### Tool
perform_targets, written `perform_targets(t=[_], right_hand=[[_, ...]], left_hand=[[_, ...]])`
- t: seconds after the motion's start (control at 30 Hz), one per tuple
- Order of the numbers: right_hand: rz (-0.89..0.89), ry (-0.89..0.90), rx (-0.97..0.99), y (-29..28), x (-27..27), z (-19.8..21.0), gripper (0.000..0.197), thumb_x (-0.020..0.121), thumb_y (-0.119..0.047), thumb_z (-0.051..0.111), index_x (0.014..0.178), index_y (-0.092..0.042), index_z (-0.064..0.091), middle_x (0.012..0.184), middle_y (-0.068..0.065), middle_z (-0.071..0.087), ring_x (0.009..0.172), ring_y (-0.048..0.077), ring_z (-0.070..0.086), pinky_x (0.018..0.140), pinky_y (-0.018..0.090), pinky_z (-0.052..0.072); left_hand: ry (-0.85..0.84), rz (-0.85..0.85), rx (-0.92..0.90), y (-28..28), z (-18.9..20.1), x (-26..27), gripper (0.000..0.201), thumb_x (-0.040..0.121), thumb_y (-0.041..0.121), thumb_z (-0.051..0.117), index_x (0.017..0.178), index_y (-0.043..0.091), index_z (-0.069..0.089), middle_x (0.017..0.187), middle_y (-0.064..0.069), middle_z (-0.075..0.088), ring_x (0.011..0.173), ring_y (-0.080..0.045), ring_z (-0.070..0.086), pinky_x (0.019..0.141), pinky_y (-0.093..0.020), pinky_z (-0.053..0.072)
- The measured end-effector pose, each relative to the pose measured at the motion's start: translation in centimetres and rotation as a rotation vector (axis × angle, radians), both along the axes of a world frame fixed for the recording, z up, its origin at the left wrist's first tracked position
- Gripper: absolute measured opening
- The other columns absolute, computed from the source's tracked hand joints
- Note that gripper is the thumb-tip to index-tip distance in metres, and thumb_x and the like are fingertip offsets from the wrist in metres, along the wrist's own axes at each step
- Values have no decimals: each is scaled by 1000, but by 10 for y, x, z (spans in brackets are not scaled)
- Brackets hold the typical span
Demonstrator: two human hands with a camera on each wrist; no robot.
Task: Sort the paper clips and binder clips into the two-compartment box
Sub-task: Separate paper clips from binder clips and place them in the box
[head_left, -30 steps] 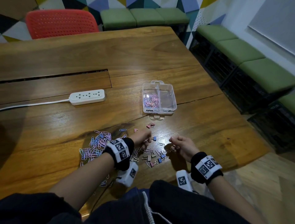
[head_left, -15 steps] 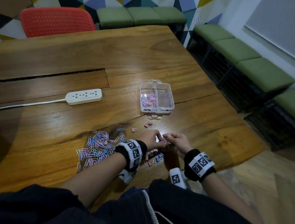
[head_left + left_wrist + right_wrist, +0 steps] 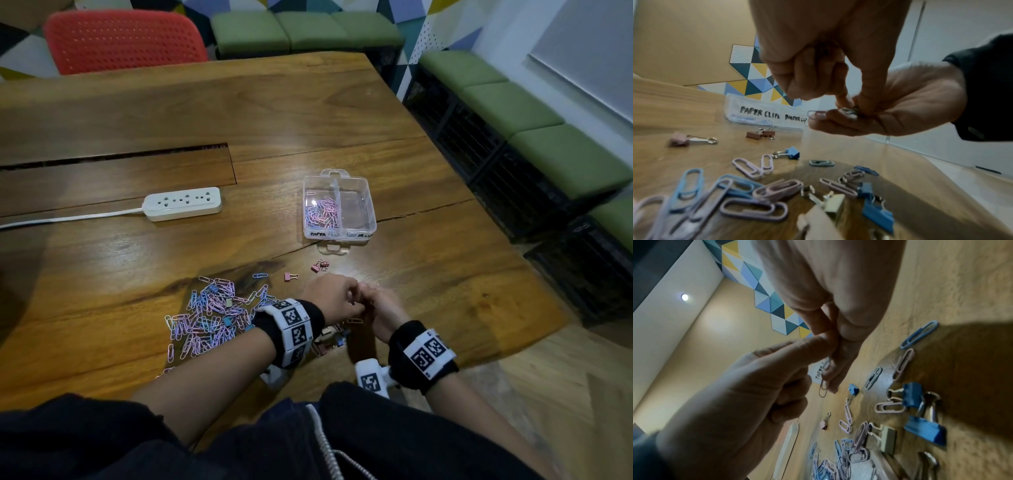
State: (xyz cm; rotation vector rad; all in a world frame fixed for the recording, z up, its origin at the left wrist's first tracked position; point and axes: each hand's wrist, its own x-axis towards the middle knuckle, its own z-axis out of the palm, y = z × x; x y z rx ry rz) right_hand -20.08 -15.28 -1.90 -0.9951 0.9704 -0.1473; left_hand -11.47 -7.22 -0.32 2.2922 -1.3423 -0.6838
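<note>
My two hands meet just above the table's near edge. My right hand [image 3: 368, 301] is cupped and holds a lilac paper clip [image 3: 816, 114] along its fingers, with something metallic [image 3: 851, 111] deeper in its palm. The thumb and forefinger of my left hand [image 3: 346, 294] pinch at that metallic piece. The clear two-compartment box [image 3: 368, 205] stands beyond the hands; its left half holds paper clips [image 3: 322, 214] and its right half looks bare. A heap of pink and blue paper clips [image 3: 212, 315] lies to the left of my hands. Small binder clips [image 3: 320, 265] lie between the hands and the box.
A white power strip [image 3: 183, 204] with its cable lies at the left. More binder clips [image 3: 875, 211] and paper clips are scattered under my wrists. The table's edge runs close on the right, with green benches [image 3: 534, 137] beyond it. A red chair [image 3: 123, 41] stands at the far side.
My hands, apart on the table a second ago, have come together. The left hand left the scattered clips and now reaches into the right hand's palm.
</note>
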Motion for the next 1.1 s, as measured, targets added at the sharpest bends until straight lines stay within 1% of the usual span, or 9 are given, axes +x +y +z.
perform_targets(t=[0.2, 0.3, 0.43, 0.5, 0.6, 0.67, 0.77, 0.93, 1.1], right_hand=[[-3, -80, 116, -2, -2, -4, 23, 95, -10, 36, 85, -2, 55, 86, 12, 60, 78, 20, 57, 69, 27, 48], [-13, -83, 173, -4, -5, -2, 27, 98, -10, 30, 92, -1, 55, 78, 10, 61, 69, 16, 55, 59, 21, 50], [75, 94, -13, -18, -14, -6, 28, 97, -9, 31, 83, -5, 56, 66, 3, 46, 55, 9, 35, 46, 16, 28], [196, 245, -236, -27, -20, -10, 28, 96, -15, 38, 74, -11, 55, 70, 3, 49, 62, 12, 43, 52, 17, 36], [457, 402, -540, -31, -29, -16, 16, 86, -24, 58, 72, -19, 52, 84, 4, 60, 87, 24, 56, 82, 36, 47], [566, 458, -626, -27, -34, -19, 20, 75, -23, 70, 77, -22, 51, 97, 7, 61, 96, 26, 57, 90, 43, 47], [603, 481, -758, -20, -37, -22, 30, 72, -21, 74, 91, -17, 51, 103, 5, 57, 96, 22, 53, 87, 36, 46], [634, 451, -905, -8, -25, -19, 15, 79, -14, 66, 92, -10, 59, 98, 4, 53, 88, 14, 47, 80, 25, 41], [746, 490, -995, -6, -18, -20, 4, 88, -14, 55, 84, -14, 55, 105, 7, 52, 91, 13, 43, 83, 22, 37]], left_hand=[[339, 122, -87, 0, 1, 12, 24, 84, 30, 64, 94, 10, 70, 79, 1, 61, 68, -10, 52, 65, -24, 44], [493, 252, -198, 2, 5, 22, 24, 85, 24, 63, 93, 2, 70, 71, 0, 60, 59, -8, 48, 57, -16, 41], [419, 392, -111, 5, 4, 40, 29, 90, 28, 55, 98, 3, 67, 65, 6, 51, 53, -5, 40, 49, -17, 30], [345, 382, 12, 10, -3, 49, 31, 92, 32, 52, 99, 6, 67, 67, 4, 56, 51, -8, 43, 47, -18, 33], [174, 308, 157, 16, -9, 55, 32, 93, 36, 49, 96, 12, 70, 84, -1, 67, 68, -13, 58, 54, -22, 40], [28, 279, 190, 20, -9, 56, 30, 92, 37, 49, 99, 14, 67, 98, -3, 69, 87, -18, 61, 67, -24, 44], [-27, 180, 239, 27, -12, 53, 27, 85, 39, 59, 100, 17, 57, 105, -2, 65, 92, -18, 59, 73, -28, 46], [26, 12, 402, 28, -24, 40, 71, 77, 52, 64, 128, 10, 39, 126, -8, 54, 110, -24, 54, 88, -35, 46], [-135, -34, 389, 21, -24, 27, 42, 93, 28, 49, 126, 3, 41, 130, -14, 49, 118, -28, 50, 94, -37, 44]])
